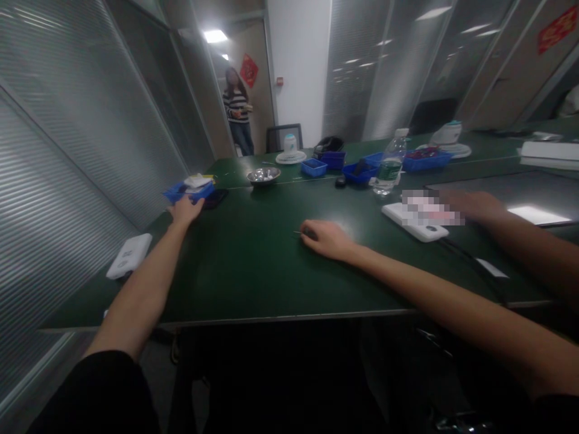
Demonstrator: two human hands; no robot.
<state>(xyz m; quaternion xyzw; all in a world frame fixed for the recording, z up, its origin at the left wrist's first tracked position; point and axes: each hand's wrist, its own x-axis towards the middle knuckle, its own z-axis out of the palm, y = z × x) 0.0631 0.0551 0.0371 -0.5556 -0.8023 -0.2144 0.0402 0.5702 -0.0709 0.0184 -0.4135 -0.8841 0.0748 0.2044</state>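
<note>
Reaching out at frame left, the left hand [184, 212] is touching a blue tray [207, 191], grip unclear. Mid-frame, the right hand [328, 239] is pinching a thin stick [297, 232].

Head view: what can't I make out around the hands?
All in the head view:
Left hand: blur hides whether it grips anything at the blue bin.
Thin item at the right hand: too small and blurred to name.
Whatever the pixelated patch covers beside the co-worker's hand.
</note>
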